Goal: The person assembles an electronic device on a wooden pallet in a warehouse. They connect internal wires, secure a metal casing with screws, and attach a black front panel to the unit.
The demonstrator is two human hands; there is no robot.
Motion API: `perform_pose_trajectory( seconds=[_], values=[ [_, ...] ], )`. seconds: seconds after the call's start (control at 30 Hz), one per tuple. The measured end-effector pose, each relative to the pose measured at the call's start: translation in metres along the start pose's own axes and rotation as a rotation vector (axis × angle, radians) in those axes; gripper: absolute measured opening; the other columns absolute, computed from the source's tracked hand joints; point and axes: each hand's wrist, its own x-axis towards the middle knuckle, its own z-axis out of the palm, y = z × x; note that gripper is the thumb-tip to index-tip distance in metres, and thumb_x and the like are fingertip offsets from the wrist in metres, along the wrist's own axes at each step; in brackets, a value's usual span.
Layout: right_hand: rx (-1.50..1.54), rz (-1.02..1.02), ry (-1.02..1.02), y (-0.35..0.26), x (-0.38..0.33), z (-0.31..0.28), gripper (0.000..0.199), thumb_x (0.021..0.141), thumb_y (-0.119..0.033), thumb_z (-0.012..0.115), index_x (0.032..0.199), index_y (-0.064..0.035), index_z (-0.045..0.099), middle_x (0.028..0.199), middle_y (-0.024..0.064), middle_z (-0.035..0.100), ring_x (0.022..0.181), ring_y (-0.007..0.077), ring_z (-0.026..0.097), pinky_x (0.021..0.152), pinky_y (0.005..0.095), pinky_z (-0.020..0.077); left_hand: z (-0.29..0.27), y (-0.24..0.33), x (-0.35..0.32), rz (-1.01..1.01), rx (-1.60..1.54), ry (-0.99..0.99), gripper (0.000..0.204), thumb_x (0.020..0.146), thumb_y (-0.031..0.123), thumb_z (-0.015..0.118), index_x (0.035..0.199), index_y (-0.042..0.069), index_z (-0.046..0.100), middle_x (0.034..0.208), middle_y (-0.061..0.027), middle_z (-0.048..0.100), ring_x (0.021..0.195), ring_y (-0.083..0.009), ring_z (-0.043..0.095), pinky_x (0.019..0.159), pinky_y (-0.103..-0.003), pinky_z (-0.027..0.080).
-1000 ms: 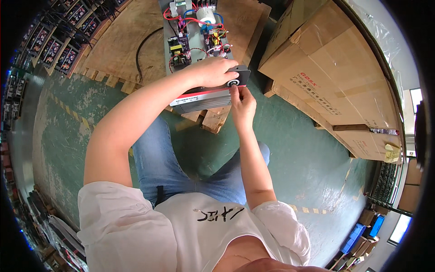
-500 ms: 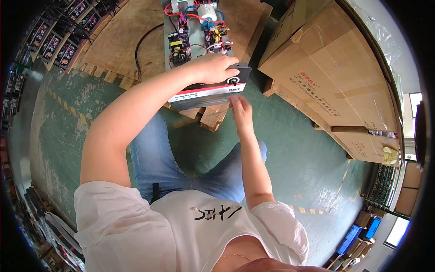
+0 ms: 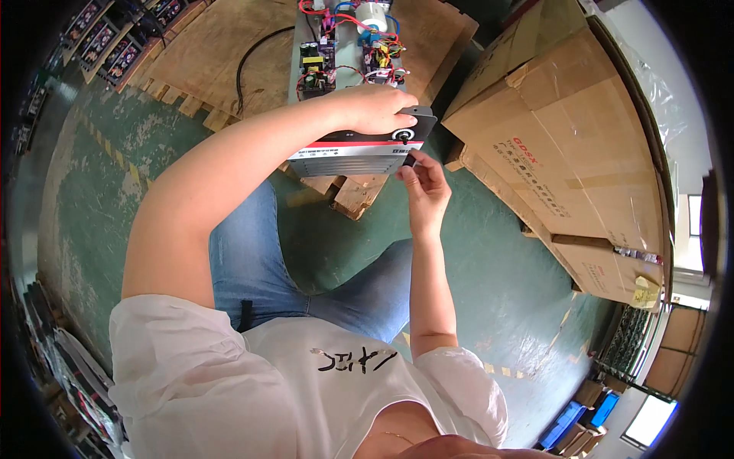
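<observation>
An open electronic unit stands at the edge of a wooden pallet, its bare circuit boards [image 3: 316, 67] and coloured wires showing. Its front panel [image 3: 348, 155] faces me, black at the top with a red and white band and grey louvres below. My left hand [image 3: 378, 111] lies over the panel's top edge, thumb and fingers closed round it near the dial [image 3: 402, 135]. Just below that dial, my right hand [image 3: 428, 191] pinches a small dark piece [image 3: 409, 160] against the panel's right side. The piece is mostly hidden by my fingers, so its kind is unclear.
The wooden pallet [image 3: 222, 57] carries a black cable [image 3: 243, 65]. Large cardboard boxes [image 3: 550, 145] rise close on the right. Several similar units with boards [image 3: 115, 57] stand at the far left. Blue bins [image 3: 562, 424] sit at the lower right.
My right hand has come up and right from below the panel, to its right side under the dial. My left hand keeps its hold on the panel. The whole view has shifted slightly.
</observation>
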Motion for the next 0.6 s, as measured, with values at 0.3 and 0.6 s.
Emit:
perform_pose_trajectory(
  seconds=[0.3,0.6],
  values=[
    [-0.467,-0.412,0.091,-0.005,0.011,0.009,0.035,0.075,0.010,0.066,0.106,-0.0020,0.058,0.101,0.0100,0.057,0.078,0.0147,0.058,0.072,0.0268,0.0510,-0.004,0.005,-0.004,-0.001,-0.029,-0.002,0.032,0.091,0.031,0.052,0.103,0.002,0.059,0.092,-0.0208,0.065,0.090,-0.0373,0.062,0.078,-0.045,0.047],
    [-0.027,-0.097,0.106,-0.007,0.009,0.005,0.017,0.087,-0.002,0.059,0.104,0.0017,0.057,0.090,0.0077,0.058,0.078,0.0165,0.059,0.069,0.0287,0.0531,-0.003,0.007,-0.005,0.002,-0.020,0.002,0.032,0.091,0.031,0.052,0.102,0.003,0.059,0.090,-0.0215,0.065,0.089,-0.0375,0.062,0.079,-0.046,0.047]
  ],
)
